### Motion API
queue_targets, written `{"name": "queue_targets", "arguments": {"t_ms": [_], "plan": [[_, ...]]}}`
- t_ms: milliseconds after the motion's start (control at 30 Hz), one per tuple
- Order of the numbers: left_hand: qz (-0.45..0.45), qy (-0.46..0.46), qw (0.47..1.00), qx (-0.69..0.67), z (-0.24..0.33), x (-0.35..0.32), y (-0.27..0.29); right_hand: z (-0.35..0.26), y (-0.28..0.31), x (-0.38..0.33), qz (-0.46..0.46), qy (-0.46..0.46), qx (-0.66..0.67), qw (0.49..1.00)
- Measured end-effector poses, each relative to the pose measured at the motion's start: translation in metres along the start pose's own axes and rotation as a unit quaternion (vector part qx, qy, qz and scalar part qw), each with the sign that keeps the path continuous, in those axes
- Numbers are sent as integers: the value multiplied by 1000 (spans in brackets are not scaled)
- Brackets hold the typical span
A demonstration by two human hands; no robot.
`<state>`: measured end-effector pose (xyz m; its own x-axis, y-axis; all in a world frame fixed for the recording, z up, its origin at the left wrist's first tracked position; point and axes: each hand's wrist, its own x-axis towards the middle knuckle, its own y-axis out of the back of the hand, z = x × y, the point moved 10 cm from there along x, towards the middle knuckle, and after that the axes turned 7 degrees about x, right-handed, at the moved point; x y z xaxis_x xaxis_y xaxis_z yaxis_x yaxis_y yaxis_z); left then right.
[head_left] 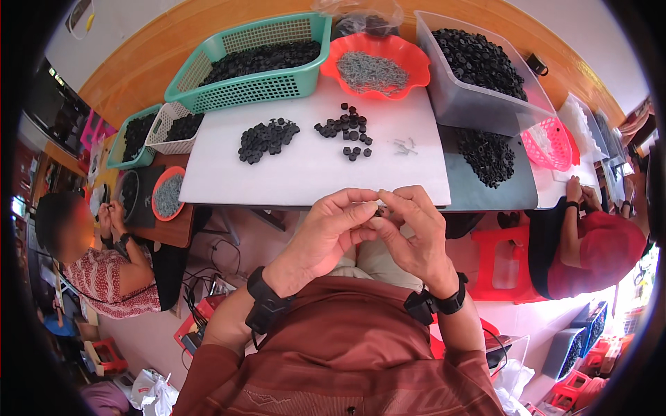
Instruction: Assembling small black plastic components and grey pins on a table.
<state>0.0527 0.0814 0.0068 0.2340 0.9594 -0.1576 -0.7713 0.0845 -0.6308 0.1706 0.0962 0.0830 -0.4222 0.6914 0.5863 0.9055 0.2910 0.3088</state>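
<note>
My left hand (322, 225) and my right hand (416, 232) meet in front of my body, just past the near edge of a white board (277, 184). Both are closed in a pinch, fingertips together around a small thing that the fingers mostly hide. On the board lie a tight cluster of black disc-like parts (267, 141), a looser group of small round black parts (352, 136) and a few loose grey screws (404, 147).
Behind the board stand a green basket (270, 90) of black parts, a red scalloped bowl (378, 45) of screws and a clear bin (472, 104). More black parts (485, 156) lie on a dark surface at right. Co-workers sit at left (114, 277) and right (590, 256).
</note>
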Motion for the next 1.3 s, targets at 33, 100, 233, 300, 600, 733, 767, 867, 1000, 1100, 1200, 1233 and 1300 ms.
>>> {"name": "queue_targets", "arguments": {"t_ms": [33, 100, 233, 300, 600, 733, 767, 867, 1000, 1100, 1200, 1233, 1300], "plan": [[-3, 5, 1000, -12, -1, 0, -1, 0, 0, 0, 1, 0, 0, 1000], [-7, 6, 1000, -19, -2, 1, 0, -1, 3, 1, 14, 4, 10, 1000], [-12, 5, 999, -31, -2, 1, -3, 1, 5, 1, 24, 3, 14, 1000], [-10, 7, 999, -34, -4, 1, -2, 1, 5, 2, 20, 4, 12, 1000], [5, 16, 999, -45, -8, 4, -2, 4, 8, 1, 37, -3, 10, 999], [13, 13, 999, -46, -7, 4, -1, 6, 8, 0, 44, -4, 23, 999], [13, 14, 999, -46, -8, 5, -2, 7, 9, -1, 52, -4, 21, 998], [12, 10, 999, -46, -8, 7, -4, 6, 11, -1, 61, 4, 6, 998], [17, -5, 999, -48, -8, 9, -6, 3, 12, -3, 71, 24, -36, 997], [37, -10, 998, -45, -9, 9, -3, 3, 11, -5, 84, 32, -54, 994], [55, -11, 997, -45, -11, 8, 0, 3, 12, -9, 99, 40, -63, 992], [58, -12, 997, -45, -11, 8, 1, 3, 12, -9, 99, 41, -62, 992], [61, -9, 997, -42, -11, 8, 1, 1, 13, -8, 103, 52, -77, 990]]}}
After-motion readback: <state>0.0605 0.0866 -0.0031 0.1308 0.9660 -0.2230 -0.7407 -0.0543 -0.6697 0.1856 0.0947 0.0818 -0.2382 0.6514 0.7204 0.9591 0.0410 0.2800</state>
